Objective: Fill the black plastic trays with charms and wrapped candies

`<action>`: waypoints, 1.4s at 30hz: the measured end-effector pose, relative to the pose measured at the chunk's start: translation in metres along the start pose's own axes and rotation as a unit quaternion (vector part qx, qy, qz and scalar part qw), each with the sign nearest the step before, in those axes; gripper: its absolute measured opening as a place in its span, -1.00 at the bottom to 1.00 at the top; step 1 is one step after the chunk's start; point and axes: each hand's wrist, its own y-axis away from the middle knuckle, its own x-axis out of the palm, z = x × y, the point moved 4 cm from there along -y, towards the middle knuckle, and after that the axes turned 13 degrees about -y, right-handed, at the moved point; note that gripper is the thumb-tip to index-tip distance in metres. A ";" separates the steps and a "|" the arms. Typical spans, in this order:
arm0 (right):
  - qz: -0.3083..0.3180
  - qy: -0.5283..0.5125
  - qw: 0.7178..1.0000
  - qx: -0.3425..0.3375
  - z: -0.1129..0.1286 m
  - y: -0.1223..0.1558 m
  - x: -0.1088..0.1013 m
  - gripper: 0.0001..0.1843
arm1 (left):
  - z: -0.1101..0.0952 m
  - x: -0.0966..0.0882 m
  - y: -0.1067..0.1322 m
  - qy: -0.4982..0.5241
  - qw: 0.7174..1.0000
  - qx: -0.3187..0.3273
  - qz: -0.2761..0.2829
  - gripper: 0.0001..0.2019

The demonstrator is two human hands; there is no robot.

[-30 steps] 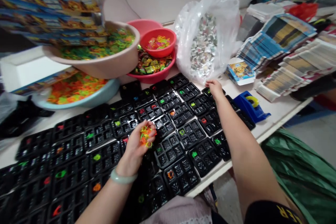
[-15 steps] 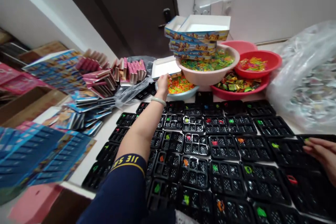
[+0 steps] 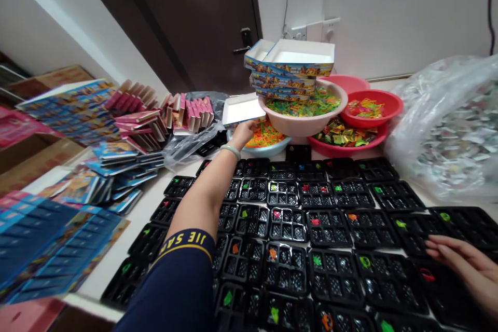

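Note:
My left hand point(image 3: 243, 134) is stretched out over the near left rim of a light-blue basin point(image 3: 268, 151) holding small orange and green plastic pieces point(image 3: 265, 135). Its fingers are curled; what they hold, if anything, is hidden. A white-lined box tray point(image 3: 243, 109) rests just behind that hand. On the right, my right hand point(image 3: 467, 264) hovers over the black compartment trays point(image 3: 373, 228), fingertips drawn together; I cannot make out anything between them. Near it lie a green piece point(image 3: 401, 223) and a red piece point(image 3: 427, 274), each in a tray. Many trays hold one small coloured piece.
Stacked box trays point(image 3: 291, 70) stand on a pale pink basin point(image 3: 303, 124) of green pieces. Red basins point(image 3: 352, 149) sit beside it. A clear plastic bag point(image 3: 447, 135) bulges at the right. Pink boxes point(image 3: 198, 114) and blue boxes point(image 3: 112, 171) are piled left.
My right hand has moved nearer and leftward, away from the green piece in the far right tray. My left hand has dipped slightly, its fingers lower by the basin. The view has shifted a little.

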 end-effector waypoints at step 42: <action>0.137 -0.006 0.991 -0.010 0.004 0.045 0.052 -0.48 | -0.198 0.027 -0.067 -0.124 0.956 0.202 0.171 -0.45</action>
